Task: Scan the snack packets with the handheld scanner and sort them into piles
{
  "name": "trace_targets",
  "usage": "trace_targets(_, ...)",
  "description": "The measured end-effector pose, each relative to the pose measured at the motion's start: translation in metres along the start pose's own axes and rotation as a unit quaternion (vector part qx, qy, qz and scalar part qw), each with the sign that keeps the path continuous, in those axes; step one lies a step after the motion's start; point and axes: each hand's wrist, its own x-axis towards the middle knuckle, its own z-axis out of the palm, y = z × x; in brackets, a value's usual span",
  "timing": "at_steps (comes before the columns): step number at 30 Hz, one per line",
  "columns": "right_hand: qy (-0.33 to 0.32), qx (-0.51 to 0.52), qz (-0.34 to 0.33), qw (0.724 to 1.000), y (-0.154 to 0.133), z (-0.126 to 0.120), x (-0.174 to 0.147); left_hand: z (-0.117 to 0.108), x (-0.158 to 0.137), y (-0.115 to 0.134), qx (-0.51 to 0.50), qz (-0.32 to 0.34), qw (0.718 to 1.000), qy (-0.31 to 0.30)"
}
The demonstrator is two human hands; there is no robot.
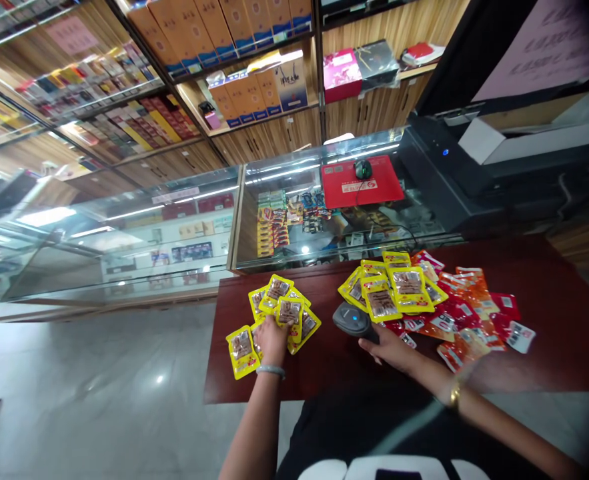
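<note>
My right hand point(391, 350) is closed around the handle of a dark grey barcode scanner point(353, 320), its head pointing left over the brown table. My left hand point(273, 340) is at the left pile of yellow snack packets point(278, 287), its fingers bent at the lower edge of one packet point(290, 311); the fingertips are partly hidden. One yellow packet point(243, 350) lies at the pile's lower left. Just beyond the scanner is a second heap of yellow packets point(408, 287). Red and orange packets point(467, 313) spread out to its right.
Behind the table stands a glass display counter point(279, 177) bearing a red mat point(334, 195) and a computer mouse point(363, 169). To the right are a black machine point(454, 193) and an open white box point(484, 141). Shelves with boxes point(214, 33) line the back.
</note>
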Motion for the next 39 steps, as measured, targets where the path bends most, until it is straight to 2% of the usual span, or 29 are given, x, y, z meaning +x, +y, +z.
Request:
trace_targets(3,0.004,-0.005,0.001,1.000,-0.001,0.000,0.000,0.004,0.001,0.011,-0.100,0.031,0.994,-0.025)
trace_targets(6,0.010,-0.004,-0.002,1.000,0.000,0.000,0.000,0.016,0.000,0.026,-0.267,0.074,0.958,-0.067)
trace_targets(8,0.017,-0.001,-0.007,1.000,0.000,0.000,0.001,0.027,-0.001,0.034,-0.332,0.093,0.936,-0.074)
trace_targets(12,0.038,0.006,-0.035,0.999,-0.001,-0.002,0.001,0.042,0.001,0.044,-0.377,0.098,0.917,-0.088)
trace_targets(16,0.044,0.012,-0.042,0.998,-0.003,-0.004,-0.001,0.048,-0.001,0.056,-0.423,0.111,0.893,-0.105)
trace_targets(18,0.036,0.024,-0.038,0.998,-0.004,-0.005,-0.003,0.047,-0.009,0.069,-0.444,0.131,0.875,-0.141)
trace_targets(20,0.027,0.029,-0.034,0.999,-0.002,-0.005,-0.004,0.043,-0.019,0.081,-0.448,0.184,0.854,-0.192)
trace_targets(21,0.025,0.027,-0.033,0.999,-0.001,-0.005,-0.004,0.040,-0.024,0.085,-0.432,0.212,0.853,-0.200)
trace_targets(22,0.025,0.023,-0.032,0.999,0.000,-0.005,-0.004,0.036,-0.027,0.085,-0.398,0.230,0.868,-0.188)
trace_targets(24,0.024,0.011,-0.031,0.999,0.003,-0.005,-0.003,0.025,-0.030,0.078,-0.275,0.210,0.933,-0.104)
trace_targets(25,0.023,0.007,-0.029,0.999,0.005,-0.005,-0.003,0.020,-0.030,0.070,-0.194,0.178,0.963,-0.052)
trace_targets(26,0.021,0.005,-0.027,0.999,0.006,-0.005,-0.002,0.015,-0.029,0.060,-0.114,0.145,0.983,-0.012)
trace_targets(28,0.017,0.004,-0.022,1.000,0.007,-0.004,-0.001,0.008,-0.024,0.040,0.007,0.107,0.994,0.014)
trace_targets(30,0.017,0.006,-0.018,1.000,0.008,-0.002,-0.001,0.006,-0.018,0.024,0.070,0.110,0.991,-0.016)
trace_targets(32,0.013,0.005,-0.008,1.000,0.007,-0.001,0.000,0.008,-0.013,0.015,0.088,0.117,0.987,-0.062)
trace_targets(34,0.008,0.001,0.003,1.000,0.006,0.001,0.000,0.013,-0.009,0.012,0.059,0.107,0.986,-0.110)
trace_targets(37,-0.003,-0.006,0.015,1.000,0.003,0.001,-0.002,0.022,-0.005,0.016,-0.078,0.094,0.977,-0.174)
trace_targets(39,-0.007,-0.007,0.017,1.000,0.000,0.001,-0.003,0.028,-0.004,0.021,-0.167,0.094,0.964,-0.185)
